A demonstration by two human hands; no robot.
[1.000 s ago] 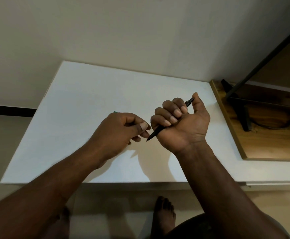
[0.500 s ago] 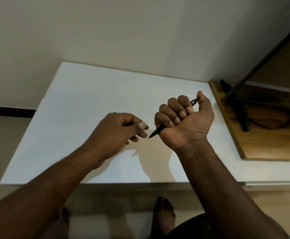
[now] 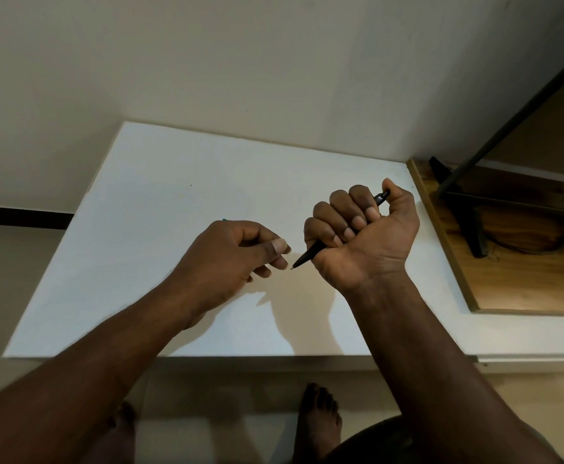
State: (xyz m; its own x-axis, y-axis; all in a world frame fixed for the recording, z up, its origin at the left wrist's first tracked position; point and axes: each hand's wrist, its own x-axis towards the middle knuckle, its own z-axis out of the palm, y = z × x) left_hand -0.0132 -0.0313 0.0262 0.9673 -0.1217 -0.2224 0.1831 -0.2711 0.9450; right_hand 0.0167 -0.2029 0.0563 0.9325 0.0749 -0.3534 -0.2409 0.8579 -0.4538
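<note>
My right hand (image 3: 364,236) is raised over the white table (image 3: 160,202), palm toward me, and grips a black pen (image 3: 309,254) in its fist. The pen's tip points down-left toward my left hand, and its rear end (image 3: 381,197) sticks out beside the thumb. My left hand (image 3: 230,259) hovers just left of the tip, fingers curled and thumb pressed on the index finger. A small green tip (image 3: 224,220) peeks out behind its knuckles, and the rest of that green thing is hidden.
The white table stands against a pale wall. A wooden board (image 3: 521,283) with a black stand (image 3: 468,226) and a cable lies to the right. A dark bar slants up to the far right. My bare feet (image 3: 319,420) show below the table's front edge.
My right hand has drifted slightly right with the pen, so a small gap has opened between the tip and my left hand. My left hand has barely moved.
</note>
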